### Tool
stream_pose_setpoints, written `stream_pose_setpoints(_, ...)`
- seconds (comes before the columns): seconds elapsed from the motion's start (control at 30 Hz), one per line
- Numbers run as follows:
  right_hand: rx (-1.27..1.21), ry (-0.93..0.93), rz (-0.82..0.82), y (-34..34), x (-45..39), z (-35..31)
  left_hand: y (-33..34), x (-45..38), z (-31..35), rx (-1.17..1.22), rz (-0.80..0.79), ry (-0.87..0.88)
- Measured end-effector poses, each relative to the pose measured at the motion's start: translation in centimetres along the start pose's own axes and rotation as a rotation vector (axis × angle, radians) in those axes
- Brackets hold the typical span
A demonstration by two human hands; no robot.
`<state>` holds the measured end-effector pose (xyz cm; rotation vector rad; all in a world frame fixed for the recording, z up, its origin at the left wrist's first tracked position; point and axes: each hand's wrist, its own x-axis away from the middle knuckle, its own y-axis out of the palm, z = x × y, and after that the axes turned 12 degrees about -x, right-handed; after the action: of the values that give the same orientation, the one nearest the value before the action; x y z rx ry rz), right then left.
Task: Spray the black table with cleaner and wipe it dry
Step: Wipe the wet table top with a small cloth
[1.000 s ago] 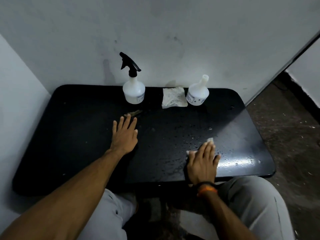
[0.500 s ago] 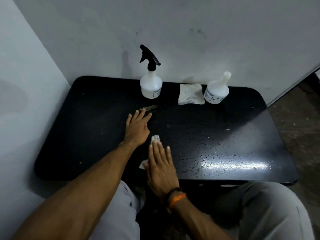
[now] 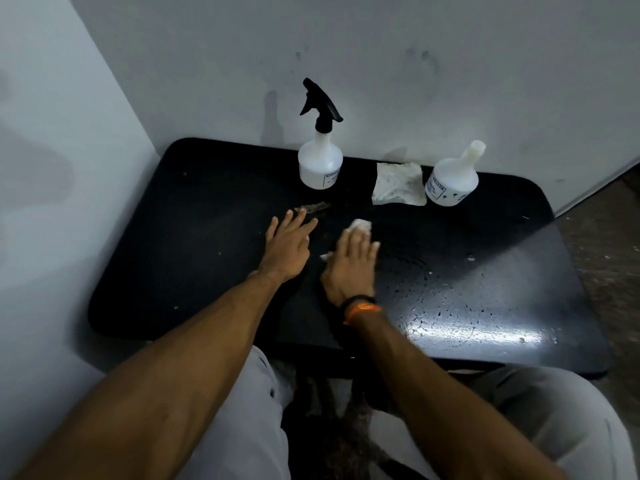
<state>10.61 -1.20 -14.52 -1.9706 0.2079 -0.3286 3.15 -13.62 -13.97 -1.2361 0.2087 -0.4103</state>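
The black table (image 3: 180, 258) fills the middle of the view, with wet droplets and a bright glare on its right half. My right hand (image 3: 349, 263) lies flat at the table's centre, pressing a white wipe (image 3: 361, 225) whose edges show beyond the fingertips and beside the thumb. My left hand (image 3: 289, 242) rests flat beside it on the left, fingers apart, holding nothing. A white spray bottle with a black trigger (image 3: 320, 157) stands upright at the back edge.
A second white bottle without a trigger (image 3: 452, 180) stands at the back right. A folded white cloth (image 3: 398, 184) lies between the two bottles. A small dark scrap (image 3: 313, 206) lies just past my left fingertips. Walls close the back and left sides.
My right hand has slid the wipe from the front right edge leftward, then away from me to the table's centre. My left hand has stayed planted.
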Motion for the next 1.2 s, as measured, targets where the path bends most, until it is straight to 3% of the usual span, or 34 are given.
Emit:
stream_pose_setpoints(0.17, -0.049, -0.270, -0.079, 3.4, 8.0, -3.8, -0.4, -0.3, 0.5, 0.048, -0.022, -0.057)
stream_pose_setpoints(0.33, -0.007, -0.345, -0.029, 2.0, 12.2, 2.1, -0.4, -0.3, 1.6, 0.007, -0.038, -0.108)
stream_pose_setpoints(0.43, 0.026, -0.185, 0.051, 0.4, 11.7, 7.2, -0.7, -0.1, 2.3, -0.004, -0.063, -0.126)
stream_pose_setpoints(0.57, 0.009, 0.226, 0.169, -2.7, 10.8, 13.8, -1.0, 0.2, 2.9, 0.003, -0.090, -0.133)
stream_pose_setpoints(0.63, -0.030, 0.423, 0.229, -3.7, 10.9, 14.9, -1.0, 0.3, 2.9, 0.004, -0.100, -0.136)
stream_pose_setpoints(0.7, -0.066, 0.504, 0.268, -3.6, 11.1, 14.1, -1.1, 0.3, 3.1, 0.001, -0.109, -0.141)
stream_pose_setpoints(0.77, -0.071, 0.438, 0.268, -2.6, 11.3, 12.3, -1.1, 0.2, 3.3, -0.006, -0.113, -0.146)
stream_pose_setpoints(1.0, 0.016, -0.101, 0.005, -0.4, 7.5, 5.2, -0.6, 0.1, 3.9, -0.028, -0.122, -0.152)
stream_pose_setpoints(1.1, 0.082, -0.119, -0.067, -2.5, 3.2, 5.9, -0.3, 0.0, 3.8, -0.047, -0.120, -0.150)
stream_pose_setpoints(1.2, 0.101, 0.000, -0.028, -5.0, 1.5, 10.0, -0.1, 0.0, 3.9, -0.072, -0.128, -0.141)
